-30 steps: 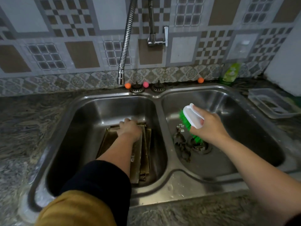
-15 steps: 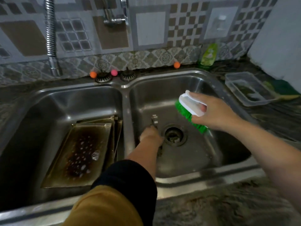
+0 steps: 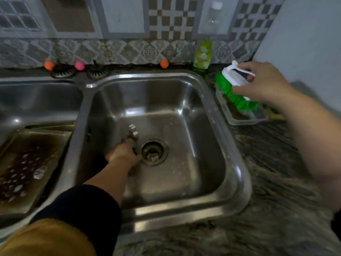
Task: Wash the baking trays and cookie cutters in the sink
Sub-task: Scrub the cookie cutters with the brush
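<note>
Now left hand [image 3: 124, 154] grips metal cutters [image 3: 133, 133]; right [image 3: 262, 83] holds bristly green brush [image 3: 232, 88].

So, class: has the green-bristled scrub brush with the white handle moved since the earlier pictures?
Yes. The green-bristled scrub brush went right, from above the right steel basin to over the clear plastic container.

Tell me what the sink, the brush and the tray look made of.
Sink: likely stainless steel, with a brushed grey shine and bright reflections. Brush: plastic by its look, with a glossy white top and green bristles. Tray: seemingly thin metal, dulled and burnt dark brown in the middle.
</note>
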Demonstrator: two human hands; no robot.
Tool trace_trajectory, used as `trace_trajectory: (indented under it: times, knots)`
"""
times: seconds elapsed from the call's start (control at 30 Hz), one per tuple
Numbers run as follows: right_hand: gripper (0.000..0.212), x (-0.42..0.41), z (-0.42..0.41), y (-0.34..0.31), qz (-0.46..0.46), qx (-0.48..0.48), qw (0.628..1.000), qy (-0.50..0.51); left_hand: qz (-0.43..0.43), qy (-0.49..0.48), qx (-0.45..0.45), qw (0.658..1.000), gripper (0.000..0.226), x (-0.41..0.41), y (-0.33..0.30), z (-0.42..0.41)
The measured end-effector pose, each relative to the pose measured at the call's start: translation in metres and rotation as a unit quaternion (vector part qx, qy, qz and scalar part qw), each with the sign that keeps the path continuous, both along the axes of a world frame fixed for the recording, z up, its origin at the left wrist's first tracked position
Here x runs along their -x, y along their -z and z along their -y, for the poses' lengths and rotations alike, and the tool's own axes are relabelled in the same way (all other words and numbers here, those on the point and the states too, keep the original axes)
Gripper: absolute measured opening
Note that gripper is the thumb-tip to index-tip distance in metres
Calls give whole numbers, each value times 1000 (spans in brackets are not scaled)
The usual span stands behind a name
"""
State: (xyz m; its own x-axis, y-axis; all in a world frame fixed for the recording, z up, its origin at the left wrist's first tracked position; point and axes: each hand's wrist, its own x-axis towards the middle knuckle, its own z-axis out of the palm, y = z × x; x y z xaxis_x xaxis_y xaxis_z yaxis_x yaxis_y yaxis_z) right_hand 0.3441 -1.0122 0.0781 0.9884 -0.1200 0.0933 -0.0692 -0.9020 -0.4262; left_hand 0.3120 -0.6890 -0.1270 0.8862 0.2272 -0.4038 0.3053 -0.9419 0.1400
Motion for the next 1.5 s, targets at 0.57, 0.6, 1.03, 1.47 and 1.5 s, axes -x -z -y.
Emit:
trace_trajectory:
  times: [0.57, 0.6, 1.03, 1.47, 1.5]
  knots:
    - [75, 6, -18, -1, -19, -38, 998, -40, 29, -219, 744, 630, 26, 3, -84, 59]
    - [74, 18, -34, 4, -11, -67, 995, -68, 26, -222, 760, 611, 22, 5, -85, 61]
    - [70, 70, -105, 71, 29, -105, 978, -176, 43, -199, 742, 639, 35, 28, -106, 59]
    - [70, 66, -111, 78, 75, -133, 976, -155, 40, -205, 741, 638, 45, 27, -106, 55]
    - [70, 67, -112, 79, 66, -125, 977, -160, 45, -203, 737, 644, 42, 27, -107, 55]
